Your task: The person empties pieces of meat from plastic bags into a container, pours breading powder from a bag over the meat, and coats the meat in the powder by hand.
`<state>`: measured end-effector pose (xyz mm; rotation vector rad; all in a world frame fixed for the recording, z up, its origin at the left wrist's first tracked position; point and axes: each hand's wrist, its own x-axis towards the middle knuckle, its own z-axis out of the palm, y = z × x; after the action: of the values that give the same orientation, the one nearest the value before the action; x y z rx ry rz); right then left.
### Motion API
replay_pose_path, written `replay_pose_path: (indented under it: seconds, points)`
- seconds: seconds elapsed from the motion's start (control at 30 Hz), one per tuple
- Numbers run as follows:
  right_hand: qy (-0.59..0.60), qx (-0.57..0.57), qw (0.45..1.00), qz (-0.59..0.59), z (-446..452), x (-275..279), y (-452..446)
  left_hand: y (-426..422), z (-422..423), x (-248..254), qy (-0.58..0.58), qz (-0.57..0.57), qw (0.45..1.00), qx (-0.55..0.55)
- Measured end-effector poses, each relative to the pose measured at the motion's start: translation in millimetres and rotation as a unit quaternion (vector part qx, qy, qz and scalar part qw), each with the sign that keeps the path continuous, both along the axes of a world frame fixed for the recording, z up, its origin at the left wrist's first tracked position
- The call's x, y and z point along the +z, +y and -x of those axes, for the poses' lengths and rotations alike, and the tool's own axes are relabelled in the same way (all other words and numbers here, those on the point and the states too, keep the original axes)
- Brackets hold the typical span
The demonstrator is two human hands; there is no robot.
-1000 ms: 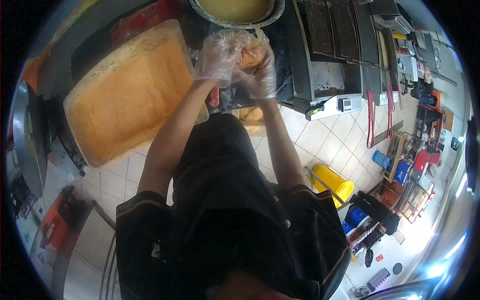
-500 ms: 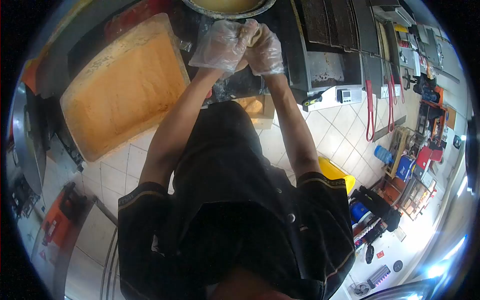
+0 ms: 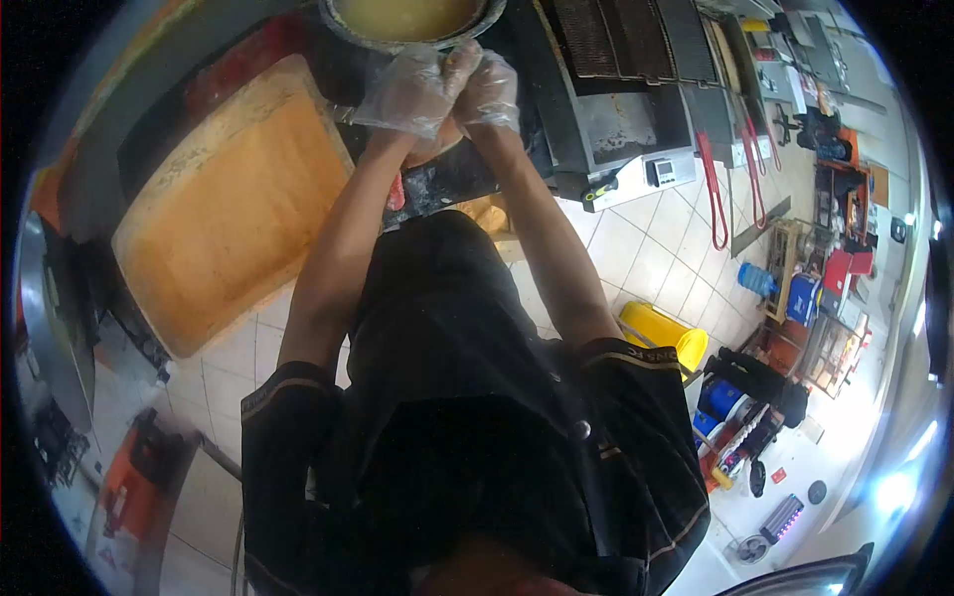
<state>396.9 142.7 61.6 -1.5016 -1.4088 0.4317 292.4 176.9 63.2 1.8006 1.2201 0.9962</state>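
Both hands wear clear plastic gloves and press together over the dark counter (image 3: 437,189), just below a metal bowl (image 3: 491,20) of pale yellow liquid. My left hand (image 3: 417,91) is closed, its thumb side against the other hand. My right hand (image 3: 489,91) has its fingers curled closed beside it. What lies between or inside the hands is hidden, though something pale orange shows faintly under the wrists. To the left lies a large tray (image 3: 139,214) holding an orange-coloured powder layer.
Metal fryers with wire baskets (image 3: 636,40) and red-handled tools (image 3: 712,189) stand to the right. A yellow bucket (image 3: 661,333) is on the tiled floor. A round metal lid or pan (image 3: 55,318) is at the far left, near an orange machine (image 3: 129,487).
The hands have come together; the orange-brown piece seen between them a second ago is now hidden. The view has shifted, so the bowl and fryers sit further left.
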Motion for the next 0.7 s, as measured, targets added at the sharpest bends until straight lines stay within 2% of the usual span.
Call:
replay_pose_path:
  seconds: [0.03,0.1,0.13,0.17,0.2,0.23,0.3,0.33,0.37,0.4,0.43,0.47,0.5,0.53,0.6,0.63,0.7]
  points:
    - [-0.115,-0.011,0.991,0.062,-4,-9,4,1,1,-1,0.027,-0.024,0.999,0.007]
    - [-0.088,-0.074,0.986,0.119,-5,-21,13,9,-3,-18,0.022,-0.072,0.997,0.022]
    - [-0.056,-0.072,0.992,0.083,-4,-23,14,13,-5,-28,0.02,-0.095,0.995,0.031]
    - [0.073,-0.057,0.994,0.052,0,-26,17,20,-9,-40,0.014,-0.136,0.989,0.05]
    - [0.202,-0.039,0.978,0.019,1,-29,21,14,-5,-24,0.029,-0.083,0.996,0.035]
    - [0.12,-0.038,0.992,0.029,-2,-28,24,7,-2,-6,0.047,-0.03,0.998,0.02]
    - [-0.043,-0.035,0.997,0.047,-12,-24,29,5,0,0,0.023,-0.024,0.999,0.012]
    - [-0.066,-0.035,0.994,0.083,-13,-12,26,1,6,20,0.013,-0.022,1.0,0.011]
    - [-0.089,-0.031,0.989,0.118,-16,1,23,0,21,41,0.0,0.032,0.994,-0.108]
    - [-0.112,-0.027,0.981,0.153,-18,16,19,-3,28,42,-0.002,-0.035,0.992,-0.118]
    - [-0.044,-0.018,0.979,0.197,-18,28,16,-6,35,41,-0.003,-0.101,0.987,-0.128]
    - [-0.06,-0.045,0.97,0.232,-14,38,16,-8,41,37,-0.004,-0.166,0.976,-0.139]
    - [-0.077,-0.073,0.958,0.267,-11,45,15,-2,43,32,0.1,-0.162,0.973,-0.129]
    - [-0.096,-0.1,0.943,0.302,-8,48,15,-5,42,26,0.102,-0.128,0.979,-0.118]
    - [-0.109,-0.084,0.962,0.237,-8,35,9,-14,36,22,0.102,-0.06,0.988,-0.095]
    - [-0.104,-0.072,0.967,0.223,-5,38,4,-10,31,7,0.029,-0.107,0.989,-0.098]
    - [-0.133,-0.048,0.971,0.193,-2,45,-9,-19,25,-11,-0.128,-0.038,0.987,-0.091]
